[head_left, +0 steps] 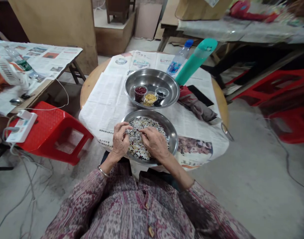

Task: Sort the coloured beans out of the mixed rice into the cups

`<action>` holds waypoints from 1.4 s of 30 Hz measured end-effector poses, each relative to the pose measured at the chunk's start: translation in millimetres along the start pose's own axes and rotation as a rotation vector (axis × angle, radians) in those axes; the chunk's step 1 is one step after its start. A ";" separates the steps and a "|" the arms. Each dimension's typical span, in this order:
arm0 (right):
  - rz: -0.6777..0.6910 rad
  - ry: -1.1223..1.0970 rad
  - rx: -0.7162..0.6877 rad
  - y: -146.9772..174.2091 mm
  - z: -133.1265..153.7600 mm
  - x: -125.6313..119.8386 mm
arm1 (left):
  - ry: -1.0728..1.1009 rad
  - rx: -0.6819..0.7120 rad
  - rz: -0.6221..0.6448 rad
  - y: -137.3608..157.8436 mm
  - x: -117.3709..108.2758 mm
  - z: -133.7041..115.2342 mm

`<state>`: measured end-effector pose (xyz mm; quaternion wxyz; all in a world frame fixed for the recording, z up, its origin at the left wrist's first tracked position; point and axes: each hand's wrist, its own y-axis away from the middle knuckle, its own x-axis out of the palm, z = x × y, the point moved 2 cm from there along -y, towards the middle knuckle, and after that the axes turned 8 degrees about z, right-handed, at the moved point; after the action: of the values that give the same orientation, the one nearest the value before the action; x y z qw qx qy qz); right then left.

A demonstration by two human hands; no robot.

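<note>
A loose mix of small white, yellow and dark grains and beans (pixel 147 123) lies spread in a wide, shallow, round silver-coloured metal pan (pixel 174 134) on a round wooden table covered with printed newspaper (pixel 99 103). The left hand (pixel 120 140) is at the pan's left side, fingers loosely curled; the right hand (pixel 155 142) reaches over the mix with fingers bent and fingertips close together. Whether either pinches a piece, I cannot tell. Each piece is probably light, hard and smooth, apt to roll or slip, so a thumb-and-fingertip pinch across its middle should suit best. The pan looks stiff and slick, best held by opposite sides of its rim. Beyond it, a deeper, round silver-coloured metal bowl (pixel 152 75) holds clear plastic cups of dark red beans (pixel 140 94), yellow beans (pixel 150 99) and black beans (pixel 161 94); these likely flex if squeezed, so a gentle grip around the upper wall seems safest.
</note>
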<state>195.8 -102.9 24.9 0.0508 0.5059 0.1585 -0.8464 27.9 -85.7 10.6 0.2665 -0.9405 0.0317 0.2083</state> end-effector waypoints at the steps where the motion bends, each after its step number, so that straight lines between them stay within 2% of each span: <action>1: 0.003 0.016 0.007 -5.0 0.5 0.6 | 0.014 -0.004 -0.005 0.1 0.1 0.8; 6: 0.083 0.090 0.018 -22.2 1.8 5.9 | 0.104 -0.023 -0.003 0.6 -1.1 5.0; 11: 0.141 0.112 0.014 -24.5 0.8 10.7 | 0.122 -0.034 -0.002 0.3 -1.7 5.3; 19: 0.085 -0.052 0.047 -26.4 0.1 7.1 | 0.147 -0.071 0.007 0.1 -2.4 3.9; 23: 0.079 -0.187 0.050 -40.8 9.7 13.9 | 0.216 -0.130 0.001 1.4 -3.7 3.9; 27: 0.104 -0.186 0.053 -49.9 15.8 21.7 | 0.239 -0.176 0.009 2.3 -2.7 4.9; 32: 0.188 -0.028 0.050 -43.3 16.3 24.2 | 0.235 -0.148 -0.005 1.9 -1.3 5.7; 35: 0.187 0.034 0.064 -35.7 10.7 19.0 | 0.212 -0.139 -0.003 1.5 -1.5 5.3; 40: 0.092 -0.014 0.131 -22.6 -3.1 0.4 | 0.190 -0.133 -0.004 1.5 -2.4 3.5; 42: 0.118 -0.093 0.110 -14.9 -0.3 -4.1 | 0.179 -0.141 0.004 1.5 -2.6 3.2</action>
<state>194.3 -89.0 31.6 0.0803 0.4764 0.0792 -0.8719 24.1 -85.4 8.5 0.1954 -0.9717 0.0425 0.1259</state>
